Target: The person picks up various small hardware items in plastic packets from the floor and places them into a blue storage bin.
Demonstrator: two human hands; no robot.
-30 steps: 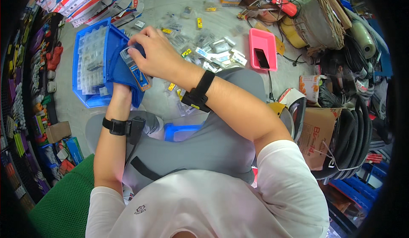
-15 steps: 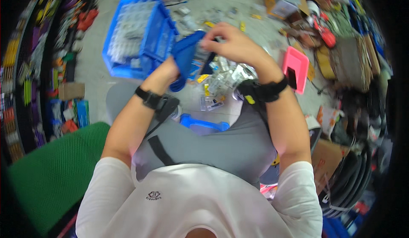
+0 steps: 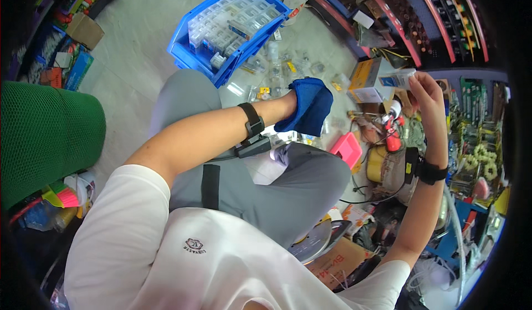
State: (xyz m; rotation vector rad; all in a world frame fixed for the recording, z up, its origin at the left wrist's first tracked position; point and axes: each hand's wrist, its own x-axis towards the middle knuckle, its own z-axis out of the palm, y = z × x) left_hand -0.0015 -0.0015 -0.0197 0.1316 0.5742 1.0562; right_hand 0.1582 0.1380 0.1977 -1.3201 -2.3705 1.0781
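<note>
While the left hand (image 3: 296, 107) stays hidden inside a blue cloth (image 3: 307, 106) over the knee, the right hand (image 3: 426, 91) pinches a small box (image 3: 398, 79), raised at the far right.

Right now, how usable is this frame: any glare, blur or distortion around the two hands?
Head view: strong fisheye bending, with shelves curving along the right rim and black corners. Light is even and soft, with no hard shadows. The left hand in a blue cloth is fairly sharp; the right hand holding a small box sits near the rim, stretched and slightly soft.
</note>
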